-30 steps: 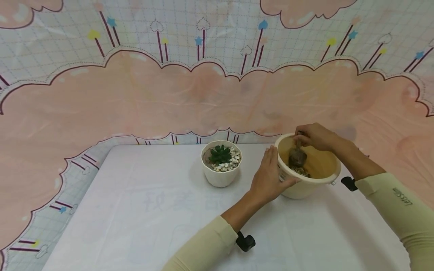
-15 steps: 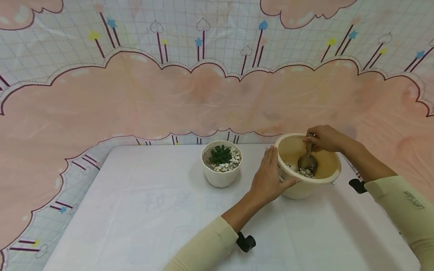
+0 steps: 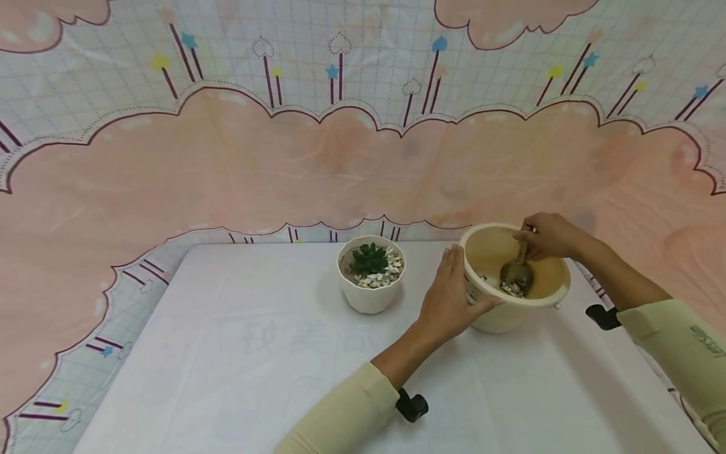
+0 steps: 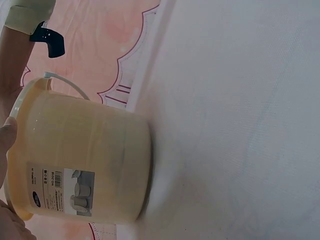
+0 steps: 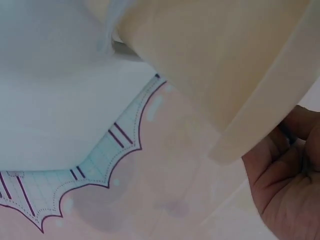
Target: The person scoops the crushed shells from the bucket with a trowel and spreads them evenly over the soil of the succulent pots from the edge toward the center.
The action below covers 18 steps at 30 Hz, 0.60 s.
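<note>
A cream plastic bucket (image 3: 496, 323) stands at the right of the table. My left hand (image 3: 449, 301) holds its near left side, thumb over the rim and fingers along the wall. Inside the bucket, my right hand (image 3: 549, 237) grips the handle of a dark scoop (image 3: 517, 274), its head pointing down. Small pale pebbles (image 3: 512, 289) lie at the scoop's head. In the left wrist view the bucket (image 4: 110, 150) shows a printed label (image 4: 60, 190). The bucket wall hides the scoop from the right wrist view, where part of the right hand (image 5: 290, 182) appears past the rim.
Left of the bucket stands a white pot (image 3: 370, 301) with a green succulent (image 3: 369, 259) and white stones. A white cloth (image 3: 227, 353) covers the table. Behind it hangs a pink patterned curtain (image 3: 283, 170). The bucket's handle (image 4: 70, 82) hangs on its far side.
My right hand has moved right with the scoop inside the bucket, and the scoop now tilts, with more pebbles showing at its head. My left hand stays on the bucket.
</note>
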{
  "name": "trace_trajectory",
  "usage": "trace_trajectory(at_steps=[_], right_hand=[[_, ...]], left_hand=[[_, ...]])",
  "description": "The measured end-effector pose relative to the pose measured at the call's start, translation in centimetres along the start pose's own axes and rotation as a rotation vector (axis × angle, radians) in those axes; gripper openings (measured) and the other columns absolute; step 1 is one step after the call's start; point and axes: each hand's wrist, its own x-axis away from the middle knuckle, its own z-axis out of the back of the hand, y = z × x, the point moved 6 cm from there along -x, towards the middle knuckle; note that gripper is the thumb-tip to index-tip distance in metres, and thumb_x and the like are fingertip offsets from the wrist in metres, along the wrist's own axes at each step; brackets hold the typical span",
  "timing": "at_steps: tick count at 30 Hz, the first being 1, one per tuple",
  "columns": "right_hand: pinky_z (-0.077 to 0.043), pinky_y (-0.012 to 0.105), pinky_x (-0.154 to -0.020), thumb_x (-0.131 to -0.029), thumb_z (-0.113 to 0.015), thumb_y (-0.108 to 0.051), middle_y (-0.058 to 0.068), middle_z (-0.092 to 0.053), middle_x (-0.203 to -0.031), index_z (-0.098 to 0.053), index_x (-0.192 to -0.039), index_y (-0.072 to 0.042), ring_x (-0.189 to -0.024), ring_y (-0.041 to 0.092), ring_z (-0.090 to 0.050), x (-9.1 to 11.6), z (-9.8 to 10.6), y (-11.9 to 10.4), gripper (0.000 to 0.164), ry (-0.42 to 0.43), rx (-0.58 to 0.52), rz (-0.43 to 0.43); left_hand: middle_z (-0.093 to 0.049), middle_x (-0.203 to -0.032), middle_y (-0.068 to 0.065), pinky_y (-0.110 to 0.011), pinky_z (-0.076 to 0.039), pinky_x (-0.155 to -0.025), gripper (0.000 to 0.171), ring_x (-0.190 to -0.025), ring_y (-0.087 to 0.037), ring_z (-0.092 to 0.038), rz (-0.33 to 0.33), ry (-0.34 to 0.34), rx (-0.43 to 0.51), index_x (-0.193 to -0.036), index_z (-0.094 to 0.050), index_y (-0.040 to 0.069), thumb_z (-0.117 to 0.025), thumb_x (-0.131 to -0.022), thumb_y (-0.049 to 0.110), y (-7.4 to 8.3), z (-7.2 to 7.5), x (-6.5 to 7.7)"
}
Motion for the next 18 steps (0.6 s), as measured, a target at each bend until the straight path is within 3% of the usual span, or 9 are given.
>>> trace_trajectory(at_steps=[10, 13, 18], right_hand=[[-0.063, 0.038, -0.063, -0.111, -0.053, -0.009, 0.023, -0.073, -0.080, -0.059, -0.104, 0.019, -0.072, 0.034, -0.077, 1.2, -0.6, 0.6, 0.030, 0.002, -0.147, -0.071], [-0.063, 0.036, -0.062, -0.111, -0.052, -0.009, 0.020, -0.072, -0.077, -0.060, -0.100, 0.020, -0.069, 0.032, -0.076, 1.8, -0.9, 0.7, 0.032, 0.012, -0.170, -0.117], [-0.063, 0.037, -0.061, -0.111, -0.048, -0.007, 0.019, -0.072, -0.073, -0.056, -0.102, 0.024, -0.064, 0.029, -0.076, 2.5, -1.7, 0.7, 0.033, 0.010, -0.313, -0.209]], left_hand=[[-0.021, -0.173, -0.015, -0.042, -0.033, -0.121, 0.115, -0.158, -0.031, -0.021, 0.020, -0.013, 0.000, -0.168, -0.013, 0.004, -0.081, -0.090, 0.054, 0.1, 0.0, 0.1], [-0.021, -0.173, -0.015, -0.043, -0.033, -0.120, 0.115, -0.158, -0.031, -0.021, 0.023, -0.011, 0.006, -0.168, -0.013, 0.005, -0.082, -0.090, 0.054, 0.1, 0.0, 0.1], [-0.020, -0.173, -0.014, -0.044, -0.033, -0.120, 0.116, -0.158, -0.030, -0.021, 0.029, -0.014, 0.016, -0.169, -0.012, 0.007, -0.082, -0.089, 0.053, 0.1, -0.1, 0.1]])
